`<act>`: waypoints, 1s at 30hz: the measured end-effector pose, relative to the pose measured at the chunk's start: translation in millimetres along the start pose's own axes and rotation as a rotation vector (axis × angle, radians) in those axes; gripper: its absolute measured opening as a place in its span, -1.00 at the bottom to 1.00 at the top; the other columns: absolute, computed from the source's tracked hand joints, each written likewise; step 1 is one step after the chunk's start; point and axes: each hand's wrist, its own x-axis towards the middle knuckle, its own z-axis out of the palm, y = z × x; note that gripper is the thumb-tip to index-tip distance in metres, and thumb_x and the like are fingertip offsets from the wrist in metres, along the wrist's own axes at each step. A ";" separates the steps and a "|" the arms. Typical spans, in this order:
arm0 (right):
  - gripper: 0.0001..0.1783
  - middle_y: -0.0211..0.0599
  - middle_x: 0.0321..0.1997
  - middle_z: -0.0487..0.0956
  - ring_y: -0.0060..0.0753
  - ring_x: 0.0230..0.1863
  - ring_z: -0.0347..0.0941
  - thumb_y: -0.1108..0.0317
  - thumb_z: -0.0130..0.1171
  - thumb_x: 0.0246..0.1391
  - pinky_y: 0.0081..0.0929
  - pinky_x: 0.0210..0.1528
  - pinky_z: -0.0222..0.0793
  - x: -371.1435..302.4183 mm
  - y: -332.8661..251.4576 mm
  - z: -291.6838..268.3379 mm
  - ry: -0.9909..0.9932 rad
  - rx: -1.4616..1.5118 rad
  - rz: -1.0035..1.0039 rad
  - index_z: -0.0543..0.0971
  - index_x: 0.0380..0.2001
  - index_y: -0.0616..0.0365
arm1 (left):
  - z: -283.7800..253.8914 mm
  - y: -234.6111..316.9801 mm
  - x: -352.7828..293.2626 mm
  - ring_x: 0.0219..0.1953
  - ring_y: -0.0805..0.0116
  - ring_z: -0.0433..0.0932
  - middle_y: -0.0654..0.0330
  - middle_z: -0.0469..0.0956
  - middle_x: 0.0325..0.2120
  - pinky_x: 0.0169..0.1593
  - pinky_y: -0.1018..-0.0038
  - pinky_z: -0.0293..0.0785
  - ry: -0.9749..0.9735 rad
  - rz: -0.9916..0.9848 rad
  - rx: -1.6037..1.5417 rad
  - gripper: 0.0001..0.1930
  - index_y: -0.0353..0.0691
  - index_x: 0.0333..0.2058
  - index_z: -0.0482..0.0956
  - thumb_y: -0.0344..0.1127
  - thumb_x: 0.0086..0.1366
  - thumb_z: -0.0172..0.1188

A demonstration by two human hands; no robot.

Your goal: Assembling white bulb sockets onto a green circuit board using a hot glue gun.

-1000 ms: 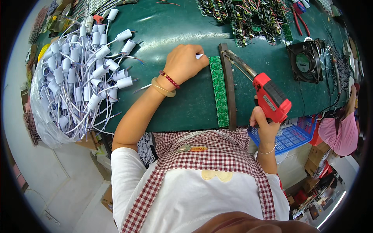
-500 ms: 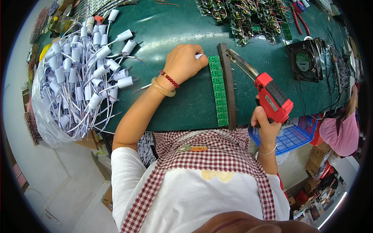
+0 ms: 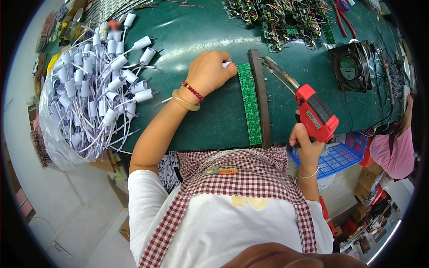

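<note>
My right hand [image 3: 306, 140] grips the handle of a red and black soldering gun [image 3: 316, 111]. The gun's tip and thin feed tube point up and left, over the far end of a dark bar [image 3: 260, 100]. Along that bar's left side lies a long green circuit board panel [image 3: 250, 107]. My left hand [image 3: 210, 71] is closed at the panel's far end, with a small white piece [image 3: 226, 64] showing at the fingertips; most of it is hidden. A white cable [image 3: 164, 102] pokes out left of my left forearm.
White lamp holders with cables [image 3: 98, 89] fill a clear plastic bag at the left. Wired circuit boards [image 3: 295, 22] lie at the back, beside red-handled pliers [image 3: 344, 20]. A black fan [image 3: 351, 67] stands at the right, above a blue basket [image 3: 333, 161]. Another person's pink sleeve [image 3: 388, 154] is far right.
The whole view has shifted very slightly. Both hands, the soldering gun and the panel keep nearly the same places relative to one another.
</note>
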 end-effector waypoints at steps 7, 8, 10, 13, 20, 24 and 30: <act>-0.66 -0.37 -0.70 0.40 -0.61 -0.73 0.27 0.51 0.05 0.10 -0.66 -0.65 0.18 0.8 3.9 -1.1 -0.031 -0.089 -0.060 0.39 -0.05 0.46 | -0.4 3.4 -1.0 -0.44 -0.04 0.56 -0.03 0.57 -0.57 -0.33 0.18 0.47 0.001 -0.014 0.030 -0.76 -0.25 -0.50 0.63 -0.19 0.01 0.16; -0.66 -0.37 -0.70 0.40 -0.61 -0.73 0.27 0.51 0.04 0.10 -0.66 -0.65 0.18 0.7 4.0 -1.4 -0.028 -0.088 -0.064 0.39 -0.05 0.46 | -0.5 3.6 -1.0 -0.44 -0.04 0.56 -0.03 0.57 -0.57 -0.33 0.18 0.47 0.000 -0.015 0.032 -0.76 -0.25 -0.50 0.63 -0.19 0.01 0.16; -0.66 -0.37 -0.70 0.40 -0.61 -0.73 0.27 0.51 0.04 0.11 -0.66 -0.64 0.18 0.6 4.5 -2.6 -0.022 -0.082 -0.064 0.39 -0.05 0.46 | -0.7 3.7 -0.6 -0.44 -0.04 0.56 -0.03 0.57 -0.57 -0.32 0.17 0.48 -0.005 -0.006 0.058 -0.76 -0.25 -0.50 0.63 -0.19 0.01 0.15; -0.67 -0.36 -0.70 0.40 -0.60 -0.73 0.26 0.52 0.03 0.11 -0.65 -0.64 0.17 0.2 3.5 -3.6 -0.015 -0.075 -0.064 0.39 -0.06 0.47 | -2.0 6.1 -1.2 -0.44 -0.05 0.56 -0.04 0.56 -0.59 -0.34 0.17 0.47 -0.009 -0.020 0.079 -0.75 -0.26 -0.52 0.62 -0.18 0.04 0.13; -0.66 -0.35 -0.72 0.38 -0.60 -0.75 0.24 0.50 0.03 0.09 -0.64 -0.66 0.17 1.5 0.2 -9.2 0.015 -0.074 -0.076 0.38 -0.07 0.46 | -19.4 24.1 -29.8 -0.47 -0.06 0.56 -0.01 0.56 -0.59 -0.40 0.14 0.45 -0.002 -0.023 0.294 -0.75 -0.28 -0.47 0.53 -0.18 0.15 0.12; -0.65 -0.35 -0.73 0.37 -0.59 -0.77 0.23 0.47 0.05 0.09 -0.64 -0.68 0.17 5.7 -0.6 -10.8 0.084 -0.062 -0.077 0.38 -0.08 0.47 | -26.4 40.4 -32.9 -0.34 0.14 0.53 0.15 0.54 -0.44 -0.25 0.33 0.45 0.091 0.239 0.650 -0.87 -0.14 -0.36 0.55 -0.28 0.14 0.16; -0.66 -0.33 -0.73 0.37 -0.58 -0.79 0.22 0.48 0.05 0.09 -0.65 -0.70 0.17 2.3 -4.8 -16.5 0.087 -0.049 -0.142 0.38 -0.09 0.47 | -40.4 28.7 10.0 -0.20 0.27 0.44 0.21 0.42 -0.36 -0.15 0.46 0.35 0.152 0.701 0.625 -0.81 -0.10 -0.27 0.56 -0.41 0.09 0.14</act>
